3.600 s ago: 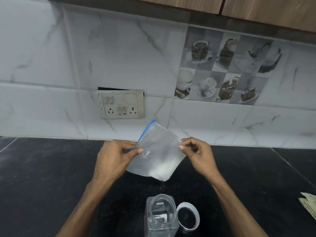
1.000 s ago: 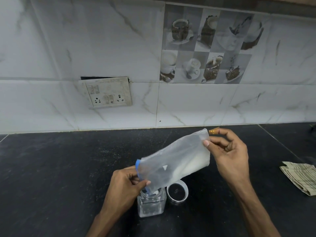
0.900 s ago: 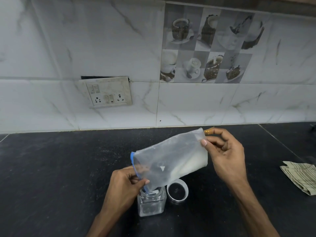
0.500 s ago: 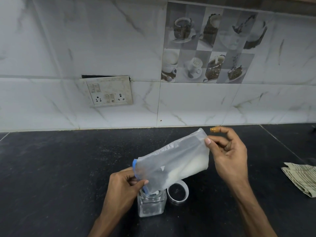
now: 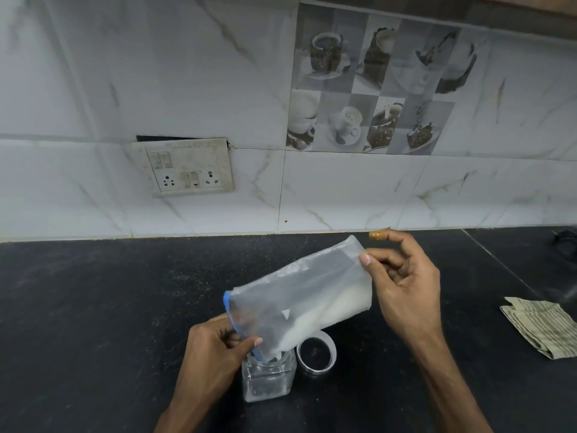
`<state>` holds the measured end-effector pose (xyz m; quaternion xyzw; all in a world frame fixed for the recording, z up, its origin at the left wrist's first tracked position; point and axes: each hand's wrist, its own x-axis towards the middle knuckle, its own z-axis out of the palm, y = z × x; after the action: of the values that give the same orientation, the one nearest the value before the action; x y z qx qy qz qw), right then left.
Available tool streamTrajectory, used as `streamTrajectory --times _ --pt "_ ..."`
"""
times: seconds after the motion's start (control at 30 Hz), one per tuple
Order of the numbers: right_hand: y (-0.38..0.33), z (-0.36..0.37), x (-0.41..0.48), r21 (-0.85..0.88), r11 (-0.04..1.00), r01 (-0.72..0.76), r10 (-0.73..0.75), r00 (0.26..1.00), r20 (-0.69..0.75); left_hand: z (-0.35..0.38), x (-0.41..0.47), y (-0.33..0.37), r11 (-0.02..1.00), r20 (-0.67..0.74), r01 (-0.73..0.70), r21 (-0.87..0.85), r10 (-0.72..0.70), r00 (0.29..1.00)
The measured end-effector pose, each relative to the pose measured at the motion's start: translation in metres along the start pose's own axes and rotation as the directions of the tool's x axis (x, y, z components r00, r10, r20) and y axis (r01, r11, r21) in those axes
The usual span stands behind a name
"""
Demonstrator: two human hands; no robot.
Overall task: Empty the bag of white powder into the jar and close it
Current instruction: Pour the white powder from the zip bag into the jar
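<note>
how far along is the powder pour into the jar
Done: the zip bag is open and tipped, mouth in the jar, and some powder seems to be inside. In hand: left hand grips the mouth, right hand pinches the raised corner. Left: white powder sits in the bag; the lid lies beside the jar.

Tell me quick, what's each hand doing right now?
Left hand: pinches the blue-edged mouth of the bag over the jar.
Right hand: pinches the bag's raised bottom corner.
</note>
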<state>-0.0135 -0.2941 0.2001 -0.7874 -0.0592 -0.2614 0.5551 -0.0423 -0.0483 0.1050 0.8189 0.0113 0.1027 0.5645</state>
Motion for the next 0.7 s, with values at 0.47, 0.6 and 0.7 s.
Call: streamTrajectory --times 0.47,0.6,0.7 --pt "0.001 0.0036 -0.0015 -0.018 1.0 0.009 -0.009 1.0 -0.01 -0.0021 -0.0016 0.0016 1.0 0.007 0.013 0.01 -0.013 1.0" --pt "-0.0003 0.0051 -0.0001 -0.021 1.0 0.017 -0.018 1.0 -0.012 -0.0021 -0.0014 0.0016 1.0 -0.005 0.009 0.014 -0.009 1.0" --pt "-0.0008 0.0068 -0.0004 -0.027 0.999 0.024 -0.025 1.0 -0.019 -0.0017 -0.0022 0.0029 1.0 -0.005 0.014 0.021 -0.014 1.0"
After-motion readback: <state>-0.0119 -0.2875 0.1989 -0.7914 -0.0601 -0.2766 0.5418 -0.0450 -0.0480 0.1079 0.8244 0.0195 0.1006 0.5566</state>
